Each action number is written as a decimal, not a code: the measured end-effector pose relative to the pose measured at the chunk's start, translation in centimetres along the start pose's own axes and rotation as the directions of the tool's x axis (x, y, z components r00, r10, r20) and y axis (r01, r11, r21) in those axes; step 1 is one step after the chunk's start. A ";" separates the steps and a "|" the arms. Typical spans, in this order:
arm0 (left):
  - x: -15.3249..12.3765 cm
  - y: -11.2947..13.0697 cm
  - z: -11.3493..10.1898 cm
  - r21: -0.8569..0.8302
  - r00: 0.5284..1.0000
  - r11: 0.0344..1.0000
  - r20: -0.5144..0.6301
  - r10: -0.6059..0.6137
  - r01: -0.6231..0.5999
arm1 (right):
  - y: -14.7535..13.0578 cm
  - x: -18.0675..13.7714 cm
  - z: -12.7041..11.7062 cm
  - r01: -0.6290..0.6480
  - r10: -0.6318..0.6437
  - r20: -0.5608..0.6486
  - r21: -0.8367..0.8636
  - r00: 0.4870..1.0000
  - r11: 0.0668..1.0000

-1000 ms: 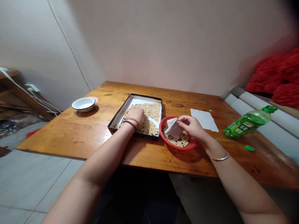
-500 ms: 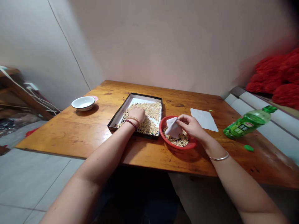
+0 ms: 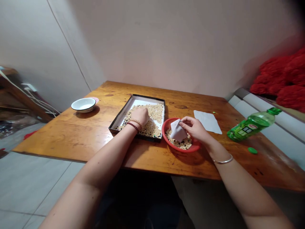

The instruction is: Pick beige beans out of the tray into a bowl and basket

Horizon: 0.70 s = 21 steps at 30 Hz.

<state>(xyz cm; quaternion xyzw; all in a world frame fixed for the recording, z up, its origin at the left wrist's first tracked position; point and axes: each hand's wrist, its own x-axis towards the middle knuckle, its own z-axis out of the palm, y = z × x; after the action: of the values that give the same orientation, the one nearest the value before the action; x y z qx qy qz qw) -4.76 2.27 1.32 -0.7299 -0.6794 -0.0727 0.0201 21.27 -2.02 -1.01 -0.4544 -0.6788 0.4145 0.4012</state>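
My left hand [image 3: 141, 115] is curled closed over a shallow black-edged tray [image 3: 120, 113], its fingertips hidden beneath it. Spread across the tray's white bottom are small round cream pieces [image 3: 154, 110], beads or beans, with dark ones mixed in. Between thumb and fingers, my right hand [image 3: 193, 128] pinches a folded piece of white paper [image 3: 178, 133]. That paper stands tilted inside a red plastic basket [image 3: 196, 147], its lower edge against more cream and dark pieces [image 3: 184, 145]. The basket sits just right of the tray.
A white bowl [image 3: 83, 104] stands at the table's left. On the right lie a white sheet [image 3: 207, 121], a tilted green bottle [image 3: 254, 125] and a green cap [image 3: 252, 150]. Red fluffy material [image 3: 278, 78] is heaped beyond white boxes [image 3: 247, 98]. A wall rises behind the table.
The view has shifted slightly. My left hand stays low over the tray with little movement. The paper in my right hand has turned a little and still rests in the basket.
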 end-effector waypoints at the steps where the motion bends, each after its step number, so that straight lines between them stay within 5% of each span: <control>1: 0.0 0.0 -0.1 -0.010 1.000 1.000 -0.004 -0.007 0.007 | -0.1 0.0 0.0 0.000 0.000 -0.002 -0.004 1.000 1.000; 7: 0.1 -0.3 0.3 -0.033 0.999 0.999 -0.043 0.031 -0.032 | -0.1 -0.1 -0.1 -0.002 0.002 0.000 -0.018 1.000 1.000; 11: 0.1 -0.1 0.6 -0.116 0.976 0.978 -0.146 0.158 -0.176 | 0.2 0.0 -0.1 0.005 -0.005 0.000 -0.015 1.000 1.000; 16: -1.1 1.9 0.3 -0.320 0.834 0.776 -0.313 0.455 -0.543 | 0.3 0.2 -0.1 0.024 -0.024 -0.042 -0.022 0.999 0.999; 21: -3.1 4.1 0.1 -0.359 0.747 0.657 -0.260 0.612 -0.663 | 0.3 0.3 -0.2 0.048 -0.050 -0.087 -0.025 0.995 0.999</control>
<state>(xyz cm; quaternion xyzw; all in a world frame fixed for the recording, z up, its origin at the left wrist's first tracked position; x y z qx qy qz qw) -0.89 -1.13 1.06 -0.9017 -0.3437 -0.2507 -0.0774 21.42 -1.61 -1.21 -0.4599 -0.6761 0.3767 0.4353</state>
